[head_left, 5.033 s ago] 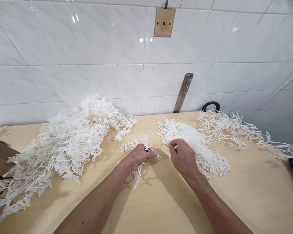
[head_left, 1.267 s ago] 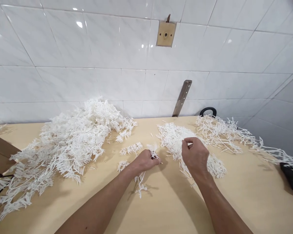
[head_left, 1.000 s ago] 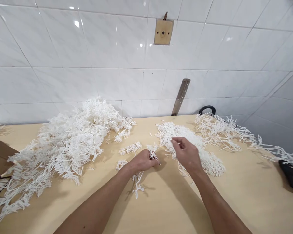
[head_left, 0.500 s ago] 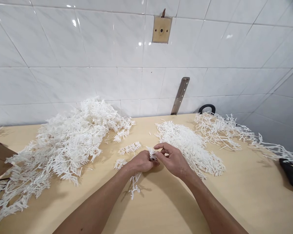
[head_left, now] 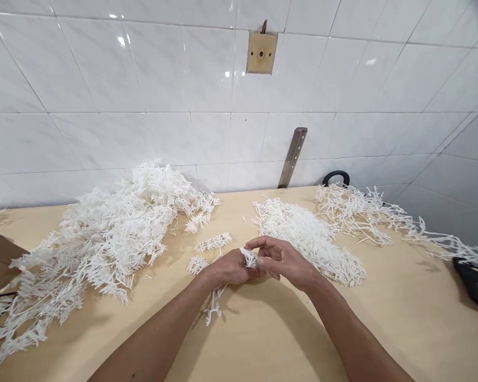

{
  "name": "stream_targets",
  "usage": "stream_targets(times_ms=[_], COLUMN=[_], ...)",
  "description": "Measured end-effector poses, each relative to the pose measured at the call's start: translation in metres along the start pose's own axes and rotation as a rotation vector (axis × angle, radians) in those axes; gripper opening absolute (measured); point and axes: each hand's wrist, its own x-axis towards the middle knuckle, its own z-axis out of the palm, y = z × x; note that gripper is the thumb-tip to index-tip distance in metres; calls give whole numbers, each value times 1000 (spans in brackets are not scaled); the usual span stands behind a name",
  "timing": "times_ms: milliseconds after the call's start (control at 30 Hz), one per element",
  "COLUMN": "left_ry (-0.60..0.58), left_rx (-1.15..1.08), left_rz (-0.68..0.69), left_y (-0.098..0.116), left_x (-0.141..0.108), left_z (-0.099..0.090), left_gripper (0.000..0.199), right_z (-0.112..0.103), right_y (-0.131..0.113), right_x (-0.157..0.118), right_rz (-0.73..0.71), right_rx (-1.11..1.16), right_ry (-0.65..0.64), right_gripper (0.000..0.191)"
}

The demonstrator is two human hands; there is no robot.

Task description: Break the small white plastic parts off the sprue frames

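My left hand (head_left: pixel 236 267) is closed around a white branching plastic piece, probably a sprue. Its bristly tip (head_left: pixel 249 258) pokes out above the fist, and a stem with short side twigs (head_left: pixel 214 307) hangs out below the wrist. From the right, my right hand (head_left: pixel 279 258) meets the tip with thumb and forefinger on either side of it, its other fingers curled. Beyond the left hand lie two small white twiggy pieces (head_left: pixel 213 242) on the table. Just past the right hand is a heap of short white bits (head_left: pixel 302 228). The palms are hidden.
A large heap of white branching pieces (head_left: pixel 123 228) covers the table's left side. Longer bare white branches (head_left: pixel 354 212) lie at the far right, near a black handle (head_left: pixel 336 178) and a black object (head_left: pixel 474 284). A metal bracket (head_left: pixel 292 158) stands against the tiled wall. Cardboard (head_left: pixel 0 260) sits at left.
My right hand has shifted slightly, its thumb and forefinger now closer about the white tip. The hanging stem has swung a little to the left. The view has moved slightly.
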Motion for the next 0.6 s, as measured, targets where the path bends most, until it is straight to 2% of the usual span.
stream_targets(times_ms=[67, 200, 367, 467, 600], left_ry=[1, 31, 43, 71, 123], left_rx=[67, 150, 169, 216, 242], left_rz=[-64, -158, -47, -45, 5], left_y=[4, 6, 1, 0, 3], left_x=[-1, 1, 5, 5, 3], left_z=[0, -1, 3, 7, 8], left_gripper=[24, 29, 16, 12, 11], right_z=[-3, -1, 15, 23, 24], right_y=[-4, -5, -2, -5, -6], right_x=[-2, 0, 5, 5, 6], right_rz=[-32, -11, -25, -44, -4], right_rx=[92, 125, -219, -426, -555], right_ry=[-11, 120, 236, 322, 438], right_gripper=[41, 39, 37, 25, 18])
